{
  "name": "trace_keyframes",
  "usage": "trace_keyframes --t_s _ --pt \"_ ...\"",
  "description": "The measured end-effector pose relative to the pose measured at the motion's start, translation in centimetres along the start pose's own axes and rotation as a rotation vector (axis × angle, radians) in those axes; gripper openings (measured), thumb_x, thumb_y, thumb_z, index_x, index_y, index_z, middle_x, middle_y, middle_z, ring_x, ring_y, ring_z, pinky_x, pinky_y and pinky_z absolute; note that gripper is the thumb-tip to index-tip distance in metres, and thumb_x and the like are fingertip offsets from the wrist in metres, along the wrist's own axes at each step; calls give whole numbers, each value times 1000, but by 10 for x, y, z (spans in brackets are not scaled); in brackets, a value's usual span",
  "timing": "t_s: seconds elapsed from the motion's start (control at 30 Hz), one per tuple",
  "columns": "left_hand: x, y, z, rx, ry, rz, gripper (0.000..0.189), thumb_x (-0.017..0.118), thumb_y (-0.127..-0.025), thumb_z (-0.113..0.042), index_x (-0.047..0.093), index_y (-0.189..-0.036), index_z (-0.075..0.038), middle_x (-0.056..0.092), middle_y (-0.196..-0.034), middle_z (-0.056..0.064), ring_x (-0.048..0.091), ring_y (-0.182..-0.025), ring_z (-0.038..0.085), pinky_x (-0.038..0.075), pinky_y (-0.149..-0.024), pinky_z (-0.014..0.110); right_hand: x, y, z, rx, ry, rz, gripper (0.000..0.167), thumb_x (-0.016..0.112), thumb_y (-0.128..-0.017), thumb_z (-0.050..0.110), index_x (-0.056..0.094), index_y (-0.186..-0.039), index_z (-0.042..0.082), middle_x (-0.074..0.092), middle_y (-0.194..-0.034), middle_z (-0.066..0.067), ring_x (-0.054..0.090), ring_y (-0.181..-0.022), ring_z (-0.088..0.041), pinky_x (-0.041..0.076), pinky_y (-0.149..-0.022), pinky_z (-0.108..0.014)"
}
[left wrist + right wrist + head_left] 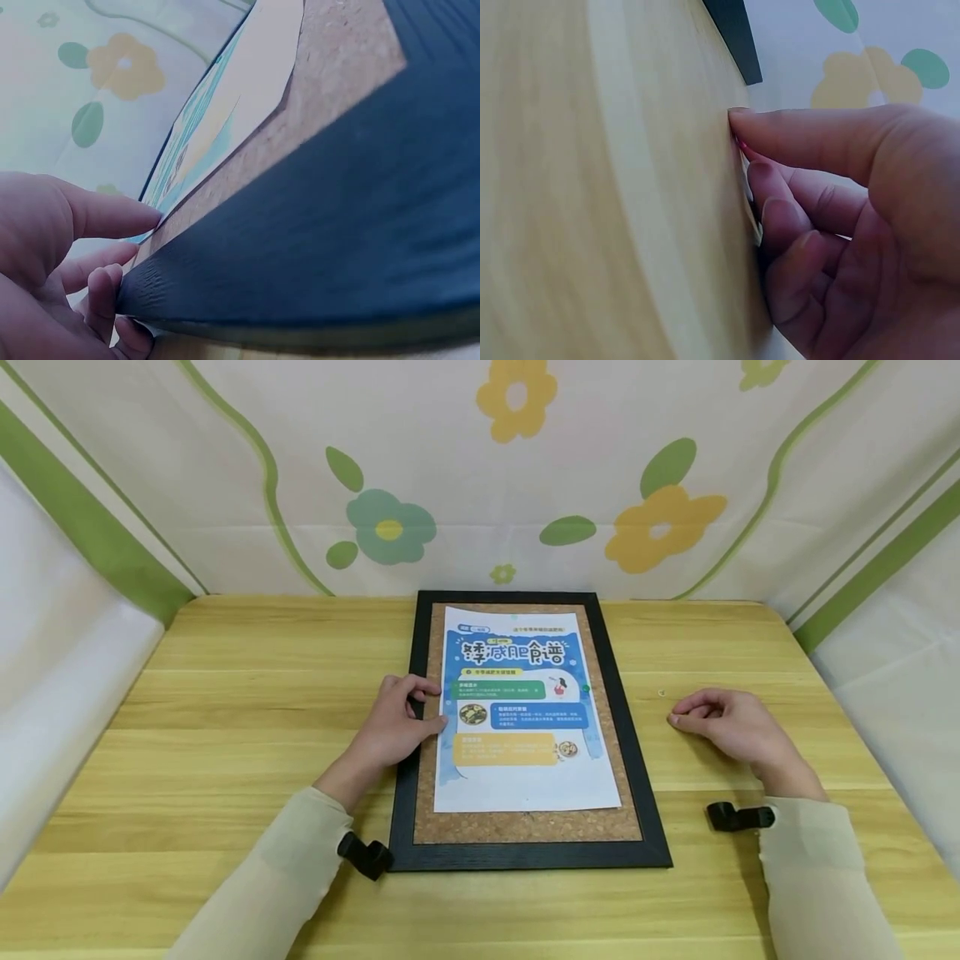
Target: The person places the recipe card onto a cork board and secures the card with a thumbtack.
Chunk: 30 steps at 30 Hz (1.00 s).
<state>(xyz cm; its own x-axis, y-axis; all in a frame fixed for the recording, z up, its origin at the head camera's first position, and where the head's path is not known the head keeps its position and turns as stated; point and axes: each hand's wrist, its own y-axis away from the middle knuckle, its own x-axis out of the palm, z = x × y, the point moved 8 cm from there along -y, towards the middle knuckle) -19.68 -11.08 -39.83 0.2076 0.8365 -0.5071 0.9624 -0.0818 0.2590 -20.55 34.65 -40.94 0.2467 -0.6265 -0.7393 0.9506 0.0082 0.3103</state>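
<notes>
A printed sheet (517,789) with blue, green and yellow blocks lies on a cork board (480,829) inside a black frame (525,856). A green pushpin (587,688) sits at the sheet's right edge. My left hand (392,724) touches the sheet's left edge with thumb and index fingertips, its other fingers bent beside the frame. To the right of the board, my right hand (738,727) is low at the table, thumb and index tips together. In the right wrist view, a small red thing (740,142), probably a pushpin, shows between those fingertips; they mostly hide it.
A small pale object (662,692) lies on the wooden table (247,693), just beyond my right fingertips. Behind the board hangs a flowered cloth (465,468), with more cloth at both sides. Both wrists carry small black cameras.
</notes>
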Motion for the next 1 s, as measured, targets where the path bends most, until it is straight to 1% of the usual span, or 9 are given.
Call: trace_keyframes --t_s 0.27,0.4,0.57,0.87,1.0 --pt "-2 0 5 -11 32 5 37 74 -101 -14 64 -137 -9 45 -133 13 40 -102 26 37 -87 39 2 0 0 6 -20 5 48 72 -102 49 70 -124 6 70 -102 -3 58 -83 -14 46 -73 -28" --pt "-3 2 7 -27 47 10 38 73 -101 -12 64 -138 -10 45 -133 13 40 -102 26 37 -86 39 3 -1 -1 2 -14 1 47 72 -102 49 70 -123 6 69 -101 -3 58 -82 -14 46 -73 -28" --pt "-3 3 7 -36 48 16 37 73 -101 -12 65 -138 -12 46 -134 12 40 -102 26 37 -85 40 3 -1 0 -2 -11 -4 46 73 -102 48 71 -122 6 69 -100 -3 58 -82 -14 46 -72 -28" --pt "-4 4 5 14 50 41 39 71 -103 -12 64 -141 -11 47 -138 14 39 -101 26 35 -84 41 2 2 2 -6 -29 -8 44 73 -103 45 71 -122 5 69 -99 -3 58 -81 -14 47 -72 -28" --pt "-4 4 5 22 60 31 40 72 -102 -12 64 -141 -11 47 -137 14 39 -101 26 36 -84 40 1 2 2 -6 -32 -11 44 73 -103 44 70 -122 5 68 -98 -3 58 -81 -14 47 -71 -28"
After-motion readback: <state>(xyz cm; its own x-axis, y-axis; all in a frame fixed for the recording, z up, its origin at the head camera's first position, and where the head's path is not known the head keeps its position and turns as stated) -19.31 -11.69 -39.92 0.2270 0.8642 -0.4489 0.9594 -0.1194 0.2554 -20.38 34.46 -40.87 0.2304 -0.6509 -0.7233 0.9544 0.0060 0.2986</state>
